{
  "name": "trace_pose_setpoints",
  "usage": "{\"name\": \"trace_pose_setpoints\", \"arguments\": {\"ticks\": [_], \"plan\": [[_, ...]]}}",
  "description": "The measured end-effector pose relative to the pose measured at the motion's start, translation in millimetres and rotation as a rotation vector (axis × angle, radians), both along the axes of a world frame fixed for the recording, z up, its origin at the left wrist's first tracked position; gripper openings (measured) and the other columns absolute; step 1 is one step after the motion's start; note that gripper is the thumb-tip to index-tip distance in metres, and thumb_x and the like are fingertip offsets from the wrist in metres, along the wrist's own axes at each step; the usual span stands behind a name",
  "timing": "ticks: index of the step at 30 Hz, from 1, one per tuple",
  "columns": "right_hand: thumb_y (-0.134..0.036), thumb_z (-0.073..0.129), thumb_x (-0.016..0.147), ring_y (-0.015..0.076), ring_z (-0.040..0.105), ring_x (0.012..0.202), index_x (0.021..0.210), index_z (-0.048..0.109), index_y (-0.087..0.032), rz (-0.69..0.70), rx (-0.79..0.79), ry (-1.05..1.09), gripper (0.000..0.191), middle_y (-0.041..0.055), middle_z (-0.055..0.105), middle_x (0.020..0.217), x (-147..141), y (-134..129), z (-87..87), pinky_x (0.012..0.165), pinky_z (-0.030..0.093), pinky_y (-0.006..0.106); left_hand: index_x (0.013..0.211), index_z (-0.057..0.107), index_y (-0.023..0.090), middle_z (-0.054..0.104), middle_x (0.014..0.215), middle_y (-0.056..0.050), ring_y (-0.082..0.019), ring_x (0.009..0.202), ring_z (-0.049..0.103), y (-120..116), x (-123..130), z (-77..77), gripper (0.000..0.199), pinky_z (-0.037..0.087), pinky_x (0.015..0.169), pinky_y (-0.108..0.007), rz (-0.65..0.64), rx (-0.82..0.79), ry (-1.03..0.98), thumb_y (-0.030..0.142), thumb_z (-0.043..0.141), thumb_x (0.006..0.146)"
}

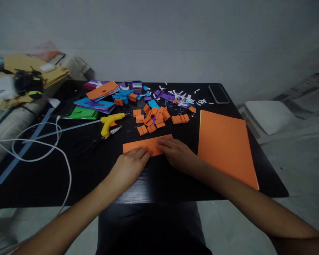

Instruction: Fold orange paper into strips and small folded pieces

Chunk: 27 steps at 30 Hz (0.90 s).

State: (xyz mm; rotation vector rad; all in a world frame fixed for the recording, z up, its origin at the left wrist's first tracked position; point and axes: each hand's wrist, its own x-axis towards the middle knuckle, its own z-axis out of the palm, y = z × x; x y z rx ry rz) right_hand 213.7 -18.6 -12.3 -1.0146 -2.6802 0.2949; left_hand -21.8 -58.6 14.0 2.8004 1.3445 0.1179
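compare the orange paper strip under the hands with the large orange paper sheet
The narrow orange paper strip is far smaller than the large orange paper sheet. The strip lies beneath the left hand and right hand; no hand rests on the sheet. Both are orange, on the black table.

A black table [162, 186] carries, clockwise, an orange paper strip [150, 142] at centre, small folded orange pieces [154, 111] around twelve, white scraps [188, 97] toward one. A phone [218, 94] lies at two, large orange sheets [225, 145] at three, a yellow glue gun [106, 126] at ten.
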Motion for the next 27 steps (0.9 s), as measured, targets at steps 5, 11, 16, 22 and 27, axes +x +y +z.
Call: {"name": "trace_pose_setpoints", "arguments": {"ticks": [5,11,16,22,27], "plan": [[-0.008,0.054,0.099,0.0285,0.067,0.119,0.126,0.070,-0.010,-0.045,-0.005,0.046,0.032,0.0191,0.071,0.130,6,2,0.8,0.100,0.056,0.045,0.104,0.069,0.017,0.070,0.096,-0.008,-0.023,0.088,0.069,2,0,1.7,0.020,0.058,0.073,-0.033,0.022,-0.031,-0.003,0.007,0.053,0.097],[-0.009,0.051,0.100,0.0279,0.066,0.110,0.108,0.071,-0.011,-0.092,-0.004,-0.091,0.021,0.0189,0.070,0.128,-6,0,9.0,0.094,0.054,0.042,0.138,0.058,0.010,0.070,0.103,-0.012,-0.026,0.095,0.067,7,11,-3.7,0.041,0.058,0.082,-0.038,0.038,0.038,0.033,0.009,0.048,0.098],[-0.009,0.053,0.097,0.0319,0.060,0.124,0.122,0.065,-0.009,-0.105,-0.006,-0.124,0.028,0.0198,0.064,0.144,-12,-3,9.9,0.094,0.054,0.045,0.149,0.049,0.003,0.070,0.110,-0.017,-0.029,0.101,0.065,15,24,-16.8,0.051,0.055,0.087,-0.042,0.065,0.106,0.102,0.009,0.043,0.099],[-0.010,0.054,0.098,0.0324,0.061,0.125,0.119,0.066,-0.011,-0.120,-0.033,-0.130,0.025,0.0189,0.064,0.145,-11,-3,10.9,0.094,0.054,0.046,0.148,0.050,0.000,0.071,0.111,-0.020,-0.030,0.099,0.068,19,29,-26.7,0.049,0.055,0.085,-0.043,0.118,0.096,0.051,0.025,0.038,0.108],[-0.012,0.052,0.100,0.0321,0.061,0.124,0.113,0.068,-0.010,-0.138,-0.037,-0.138,0.021,0.0193,0.063,0.147,-11,-2,11.0,0.094,0.053,0.046,0.145,0.053,-0.001,0.073,0.117,-0.023,-0.029,0.101,0.071,12,21,-21.3,0.050,0.056,0.084,-0.039,0.187,0.099,0.094,0.032,0.042,0.108]]}}
